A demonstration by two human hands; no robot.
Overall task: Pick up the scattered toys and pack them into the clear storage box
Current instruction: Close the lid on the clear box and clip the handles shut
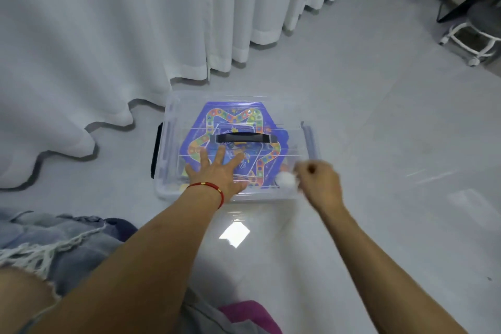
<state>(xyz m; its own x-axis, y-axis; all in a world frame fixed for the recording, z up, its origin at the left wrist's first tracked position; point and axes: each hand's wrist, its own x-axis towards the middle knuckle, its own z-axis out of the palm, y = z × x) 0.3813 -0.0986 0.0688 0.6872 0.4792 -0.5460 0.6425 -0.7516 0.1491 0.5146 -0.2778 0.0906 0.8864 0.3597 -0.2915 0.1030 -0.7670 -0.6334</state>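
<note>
On the pale floor, the clear storage box [173, 187] sits lidded with a purple game board [233, 119] inside, the left hand [217, 171] pressing flat with spread fingers on its lid [284, 144], while the blurred right hand [320, 182] curls at the near right corner beside a white ball [285, 179], its grip unclear.

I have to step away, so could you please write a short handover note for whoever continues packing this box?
Left hand: open, fingers spread flat on the clear storage box lid.
Right hand: blurred at the box's right corner beside a small white object; grip unclear.
Box: on the floor by the curtain, lid with black handle on top, purple game board inside.
Done: toys appear packed.
Left: confirm the lid is latched.
</note>
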